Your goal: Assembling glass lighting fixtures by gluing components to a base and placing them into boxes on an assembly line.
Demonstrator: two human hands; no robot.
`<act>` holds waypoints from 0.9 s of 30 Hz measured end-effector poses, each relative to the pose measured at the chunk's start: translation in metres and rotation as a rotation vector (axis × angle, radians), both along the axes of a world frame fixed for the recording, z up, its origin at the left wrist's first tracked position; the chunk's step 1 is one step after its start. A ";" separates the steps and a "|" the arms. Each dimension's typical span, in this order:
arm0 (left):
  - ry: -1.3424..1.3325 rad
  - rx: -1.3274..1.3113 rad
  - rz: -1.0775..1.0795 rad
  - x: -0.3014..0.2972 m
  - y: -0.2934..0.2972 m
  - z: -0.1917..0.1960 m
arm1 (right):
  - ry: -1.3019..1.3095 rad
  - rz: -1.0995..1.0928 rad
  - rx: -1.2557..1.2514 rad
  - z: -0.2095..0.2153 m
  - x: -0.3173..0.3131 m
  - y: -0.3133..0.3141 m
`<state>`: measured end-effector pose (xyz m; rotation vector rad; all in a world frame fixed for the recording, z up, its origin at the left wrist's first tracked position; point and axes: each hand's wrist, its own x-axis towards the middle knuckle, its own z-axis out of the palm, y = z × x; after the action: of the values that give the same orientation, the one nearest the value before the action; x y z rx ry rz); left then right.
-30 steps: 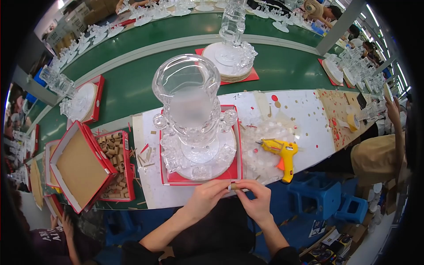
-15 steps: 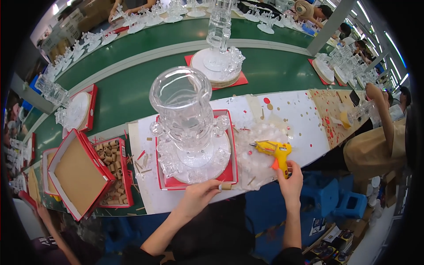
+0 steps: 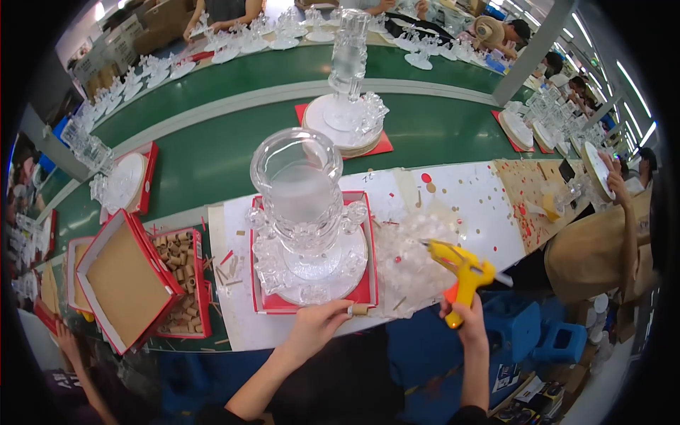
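Yellow hot-glue gun [image 3: 464, 275] raised off white-covered table [image 3: 478, 188] since earlier; right hand [image 3: 465, 316] has its grip wrapped round the handle. Left hand [image 3: 315, 329] pinches 1 short brown cardboard tube [image 3: 360, 310] near red box [image 3: 372, 283] holding clear vase-shaped piece [image 3: 299, 198] on round white base [image 3: 324, 268].

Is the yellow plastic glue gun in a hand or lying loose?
In hand: the yellow plastic glue gun has its handle wrapped by the bare right hand.

We see a factory workshop: people [image 3: 591, 248] line long green benches [image 3: 439, 120], with rows of similar clear ornaments [image 3: 287, 32] under strip lights [image 3: 632, 83].
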<state>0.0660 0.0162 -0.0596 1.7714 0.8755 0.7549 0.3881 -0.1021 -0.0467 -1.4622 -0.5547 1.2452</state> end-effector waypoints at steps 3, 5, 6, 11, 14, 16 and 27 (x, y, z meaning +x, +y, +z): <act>-0.058 -0.003 0.029 0.007 -0.010 0.002 | 0.062 -0.034 0.265 0.025 -0.036 -0.029; -0.094 -0.011 0.054 0.007 -0.007 0.003 | 0.411 0.149 0.199 0.022 -0.036 -0.049; -0.102 -0.017 0.043 0.008 -0.009 0.002 | 0.414 0.137 0.196 0.021 -0.040 -0.053; -0.133 -0.222 0.007 0.011 -0.008 0.010 | 0.361 0.103 0.191 0.017 -0.060 -0.056; -0.028 -0.177 -0.043 0.009 -0.006 0.013 | 0.335 0.133 0.178 0.014 -0.057 -0.059; -0.054 -0.198 -0.030 0.011 -0.008 0.010 | 0.326 0.162 0.176 0.012 -0.057 -0.059; -0.045 -0.172 -0.024 0.009 -0.009 0.008 | 0.167 0.172 0.134 0.012 -0.069 -0.057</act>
<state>0.0752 0.0077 -0.0513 1.6048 0.8615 0.6815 0.3187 -0.1595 -0.0350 -1.2057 -0.6480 1.4218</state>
